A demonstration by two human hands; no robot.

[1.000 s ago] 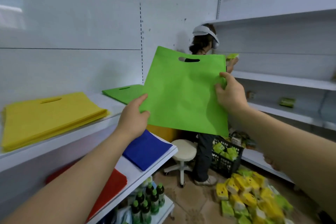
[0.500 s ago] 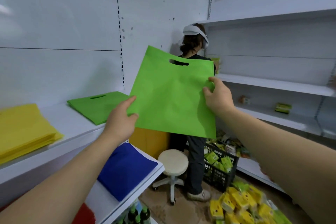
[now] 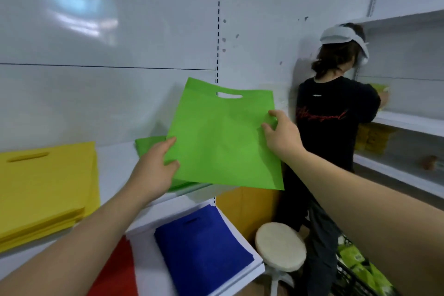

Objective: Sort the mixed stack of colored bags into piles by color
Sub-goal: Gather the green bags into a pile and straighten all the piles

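Note:
I hold a flat green bag (image 3: 223, 137) with a cut-out handle in the air, over the upper shelf. My left hand (image 3: 156, 170) pinches its lower left edge and my right hand (image 3: 282, 136) pinches its right edge. Under it, mostly hidden, lies a green pile (image 3: 150, 145) on the upper shelf. To the left on that shelf is a thick yellow pile (image 3: 45, 187). On the lower shelf lie a blue pile (image 3: 204, 250) and a red pile (image 3: 115, 271).
A person in a black shirt (image 3: 336, 122) stands at the right, reaching into white shelves (image 3: 408, 122). A round stool (image 3: 280, 246) and an orange box (image 3: 247, 209) stand below the bag. A black crate of green packs (image 3: 360, 269) sits on the floor.
The held green bag has moved left and down, and now hangs over the green pile. My view has turned left, so the yellow pile is back in sight.

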